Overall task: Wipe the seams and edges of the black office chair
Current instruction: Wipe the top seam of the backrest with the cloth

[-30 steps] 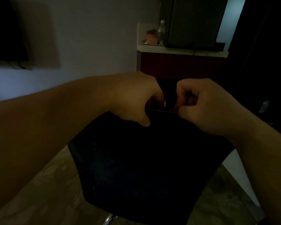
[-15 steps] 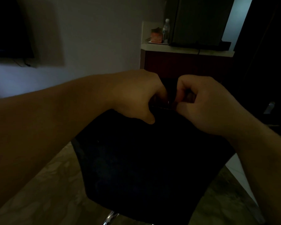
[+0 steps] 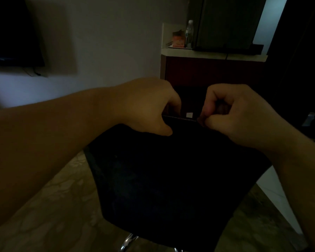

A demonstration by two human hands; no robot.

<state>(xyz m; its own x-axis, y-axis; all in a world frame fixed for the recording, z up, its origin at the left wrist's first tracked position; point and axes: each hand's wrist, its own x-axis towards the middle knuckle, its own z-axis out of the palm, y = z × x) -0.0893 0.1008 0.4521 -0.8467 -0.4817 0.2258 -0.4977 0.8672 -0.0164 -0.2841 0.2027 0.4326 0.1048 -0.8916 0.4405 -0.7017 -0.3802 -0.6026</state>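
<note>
The black office chair (image 3: 171, 179) fills the lower middle of the head view, very dark, with its far edge running as a thin line between my hands. My left hand (image 3: 149, 108) curls over that edge from the left, thumb on the near face. My right hand (image 3: 231, 113) is balled up and pinches the same edge from the right. A small pale square (image 3: 189, 115) shows in the gap between them. Whether either hand also holds a cloth is hidden in the dark.
The chair's chrome base (image 3: 127, 242) shows below it on a marbled floor (image 3: 53, 206). Behind stands a dark red counter (image 3: 213, 70) with a bottle (image 3: 189, 33), an orange packet and a dark appliance (image 3: 225, 22). A wall screen (image 3: 13, 33) hangs at the left.
My hands were almost touching half a second ago and have moved apart along the chair's edge. The pale square now shows between them.
</note>
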